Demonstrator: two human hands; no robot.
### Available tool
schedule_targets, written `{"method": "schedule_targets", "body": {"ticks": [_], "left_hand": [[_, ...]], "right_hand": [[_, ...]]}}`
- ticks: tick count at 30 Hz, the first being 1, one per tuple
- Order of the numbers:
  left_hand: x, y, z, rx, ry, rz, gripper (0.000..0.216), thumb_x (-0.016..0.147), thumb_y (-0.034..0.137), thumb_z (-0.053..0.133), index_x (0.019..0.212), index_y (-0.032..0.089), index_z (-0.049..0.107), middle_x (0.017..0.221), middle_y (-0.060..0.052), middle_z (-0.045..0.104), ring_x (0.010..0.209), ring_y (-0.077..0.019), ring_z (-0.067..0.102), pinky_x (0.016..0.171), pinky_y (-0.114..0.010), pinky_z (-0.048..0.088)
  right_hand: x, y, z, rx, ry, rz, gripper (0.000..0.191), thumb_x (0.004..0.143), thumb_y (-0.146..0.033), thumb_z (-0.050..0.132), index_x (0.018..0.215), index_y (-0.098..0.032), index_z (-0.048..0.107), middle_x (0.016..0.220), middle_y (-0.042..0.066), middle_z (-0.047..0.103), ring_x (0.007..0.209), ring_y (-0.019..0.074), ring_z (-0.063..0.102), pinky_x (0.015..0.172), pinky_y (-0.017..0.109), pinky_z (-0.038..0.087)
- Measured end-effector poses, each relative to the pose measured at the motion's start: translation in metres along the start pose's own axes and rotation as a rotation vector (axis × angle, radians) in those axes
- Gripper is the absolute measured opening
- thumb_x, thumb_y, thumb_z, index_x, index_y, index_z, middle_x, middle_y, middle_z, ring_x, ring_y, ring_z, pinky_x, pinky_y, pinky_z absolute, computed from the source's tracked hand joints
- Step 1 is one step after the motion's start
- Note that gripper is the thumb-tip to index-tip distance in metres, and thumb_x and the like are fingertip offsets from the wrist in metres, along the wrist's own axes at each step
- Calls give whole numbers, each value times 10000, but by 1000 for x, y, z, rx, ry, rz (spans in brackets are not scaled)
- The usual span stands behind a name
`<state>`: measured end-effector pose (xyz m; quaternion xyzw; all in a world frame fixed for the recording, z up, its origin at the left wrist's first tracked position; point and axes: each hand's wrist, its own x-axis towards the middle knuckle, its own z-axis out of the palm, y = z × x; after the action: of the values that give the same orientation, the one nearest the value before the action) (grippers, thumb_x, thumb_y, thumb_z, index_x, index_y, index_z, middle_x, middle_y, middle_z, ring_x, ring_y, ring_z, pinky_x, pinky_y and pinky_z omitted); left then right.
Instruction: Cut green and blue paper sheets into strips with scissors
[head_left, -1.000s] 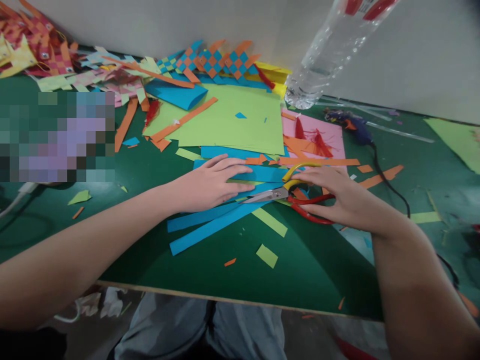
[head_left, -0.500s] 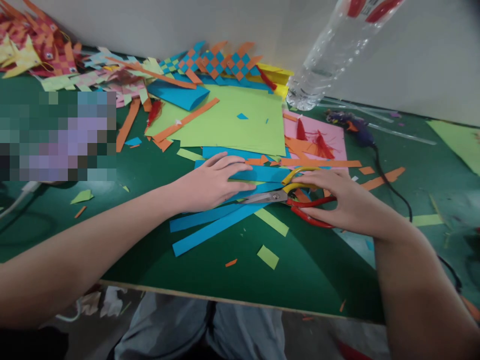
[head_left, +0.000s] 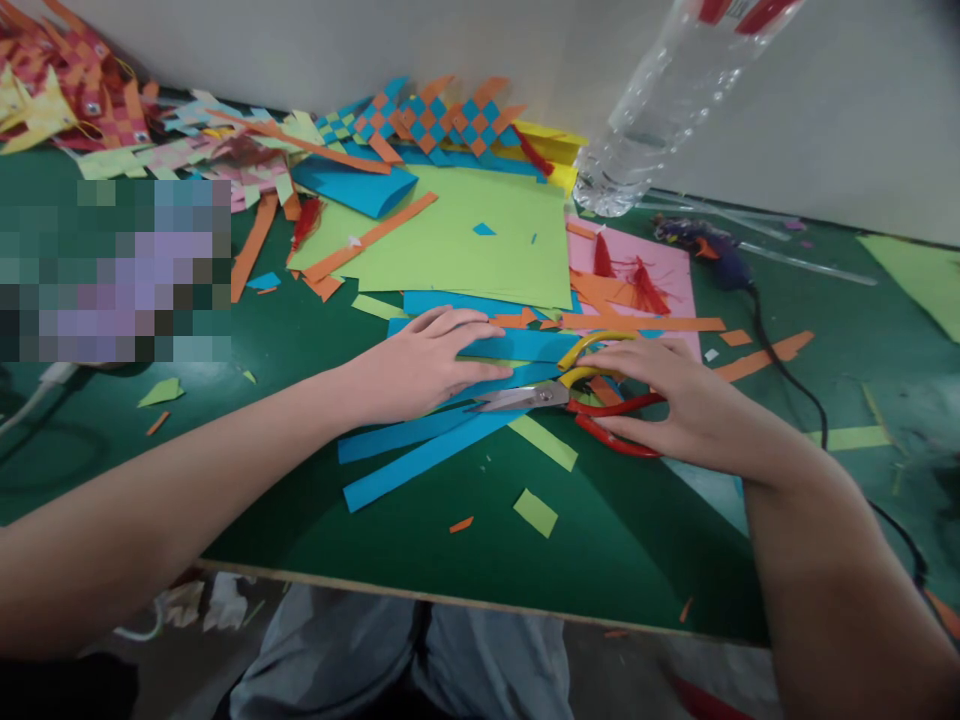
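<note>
My left hand [head_left: 427, 365] lies flat with its fingers spread over blue paper strips [head_left: 517, 346]. Two more blue strips [head_left: 420, 458] fan out below its wrist side. At the right, my right hand [head_left: 660, 385] is around the handles of a pair of scissors [head_left: 547, 394], one handle yellow and one red. The scissors lie low over the strips, blades pointing left toward my left hand; the tips are close to the blue paper. A short green strip [head_left: 544, 443] lies just under the blades.
Behind my hands lie green sheets [head_left: 480, 240], a pink sheet [head_left: 675, 270] with red tassels [head_left: 645, 288], and woven paper fish [head_left: 427, 120]. A water bottle [head_left: 637, 130] stands back right. A glue gun [head_left: 716, 262] trails a black cord. The table's front edge [head_left: 450, 597] is near my lap.
The scissors and my right hand have shifted very slightly to the left. My left hand stays on the blue strips.
</note>
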<state>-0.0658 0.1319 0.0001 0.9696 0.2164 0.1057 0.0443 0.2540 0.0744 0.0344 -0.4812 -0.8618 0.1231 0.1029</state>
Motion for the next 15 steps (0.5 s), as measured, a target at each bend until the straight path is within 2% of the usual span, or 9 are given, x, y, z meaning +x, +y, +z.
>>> {"method": "schedule_targets", "body": {"ticks": [8,15], "left_hand": [[1,1,-1,0,-16,-6,391,1060,211,443,1409,299,595,1566,-115,427,1497,-330,305,1186,-569,312],[1,1,-2,-5,-27,-8,391,1066,237,443,1426,306,581,1567,-121,425,1492,-333,306,1178,-574,319]], "right_hand": [[2,-8,3,30,-6,32,459,842,-504,664,1255,-302,665,1270,89,708,1161,359,658,1013,566,483],[3,-10,5,61,-21,-2,426,874,-479,642,1266,-311,654,1310,83,696,1256,359,615,1056,584,453]]}}
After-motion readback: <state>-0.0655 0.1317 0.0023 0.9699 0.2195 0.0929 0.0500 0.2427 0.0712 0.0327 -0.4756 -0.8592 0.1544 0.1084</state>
